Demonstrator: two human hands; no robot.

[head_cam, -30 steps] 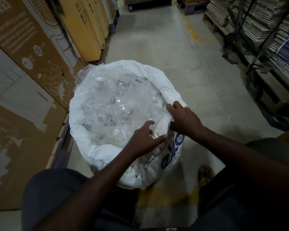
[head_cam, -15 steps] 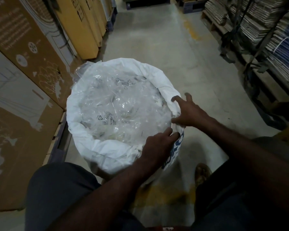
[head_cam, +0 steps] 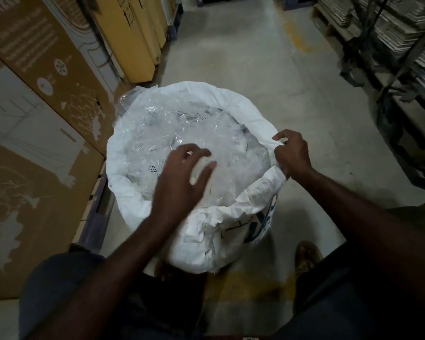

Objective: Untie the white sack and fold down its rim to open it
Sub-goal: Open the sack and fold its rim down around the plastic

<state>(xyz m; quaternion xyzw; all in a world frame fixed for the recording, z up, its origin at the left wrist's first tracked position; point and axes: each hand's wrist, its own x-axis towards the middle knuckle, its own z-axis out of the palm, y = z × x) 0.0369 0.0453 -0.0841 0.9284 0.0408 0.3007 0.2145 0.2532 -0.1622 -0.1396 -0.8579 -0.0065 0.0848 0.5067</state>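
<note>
On the concrete floor [head_cam: 268, 69] between my knees I see the white woven sack [head_cam: 206, 241] standing open, its rim [head_cam: 255, 123] rolled down around crumpled clear plastic film [head_cam: 162, 133]. My right hand [head_cam: 292, 153] has its fingers curled tight around the rim's right edge. My left hand [head_cam: 182, 182] hovers over the film, fingers loosely spread, holding nothing. Brown cardboard boxes [head_cam: 35, 106] stand beside the sack on the left.

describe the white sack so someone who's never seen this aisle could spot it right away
On the concrete floor of the aisle, beside the tall cardboard boxes, stands the white sack. Its mouth is open, the rim rolled down around crumpled clear plastic; the right hand grips that rim. It alone is white, with blue lettering on its side.
</note>
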